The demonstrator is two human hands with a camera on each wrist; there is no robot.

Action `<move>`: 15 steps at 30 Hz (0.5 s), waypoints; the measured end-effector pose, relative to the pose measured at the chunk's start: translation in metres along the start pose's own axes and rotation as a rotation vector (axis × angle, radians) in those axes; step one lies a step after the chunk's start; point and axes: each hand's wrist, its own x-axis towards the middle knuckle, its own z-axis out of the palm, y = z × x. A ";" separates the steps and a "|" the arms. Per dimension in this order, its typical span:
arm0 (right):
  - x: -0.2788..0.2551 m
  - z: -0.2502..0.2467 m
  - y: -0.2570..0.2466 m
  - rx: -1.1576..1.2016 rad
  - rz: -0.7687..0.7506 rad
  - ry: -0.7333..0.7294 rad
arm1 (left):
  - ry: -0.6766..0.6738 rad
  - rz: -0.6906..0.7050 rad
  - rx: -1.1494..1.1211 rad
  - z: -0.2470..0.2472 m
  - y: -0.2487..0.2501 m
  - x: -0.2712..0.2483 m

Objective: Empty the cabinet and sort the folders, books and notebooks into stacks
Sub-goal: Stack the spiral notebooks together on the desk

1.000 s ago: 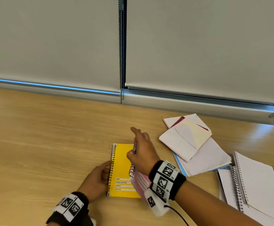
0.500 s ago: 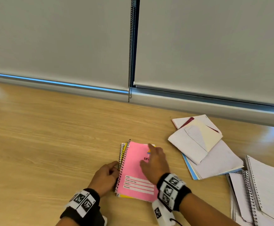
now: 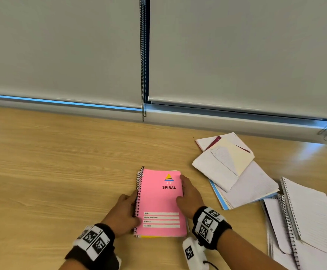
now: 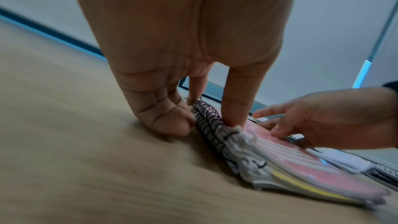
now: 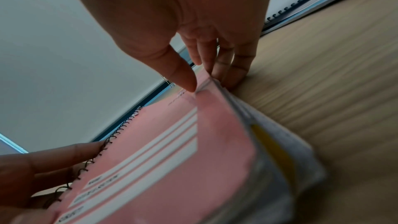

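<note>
Hands (image 3: pixel 158 206) square pink notebook (image 3: pixel 161 201) atop yellow notebook (image 5: pixel 273 147).

- The light wood-grain bench (image 3: pixel 61 172) runs back to a grey window sill under two closed roller blinds.
- A yellow spiral notebook (image 3: pixel 149 236) lies flat on it at the near middle, only its lower edge showing under the pink spiral notebook (image 3: pixel 159 201) stacked on top.
- To the right, a loose pile of white papers and thin booklets (image 3: pixel 236 172) lies askew.
- At the far right edge lie open, lined, white spiral notebooks (image 3: pixel 305 215), overlapping one another.
</note>
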 end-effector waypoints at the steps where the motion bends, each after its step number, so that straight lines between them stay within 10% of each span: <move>1: 0.000 -0.001 -0.001 -0.002 0.003 -0.001 | -0.011 -0.005 0.006 0.002 0.000 -0.001; 15: -0.018 -0.028 0.008 -0.118 0.040 0.008 | 0.022 0.084 0.067 0.017 0.013 0.011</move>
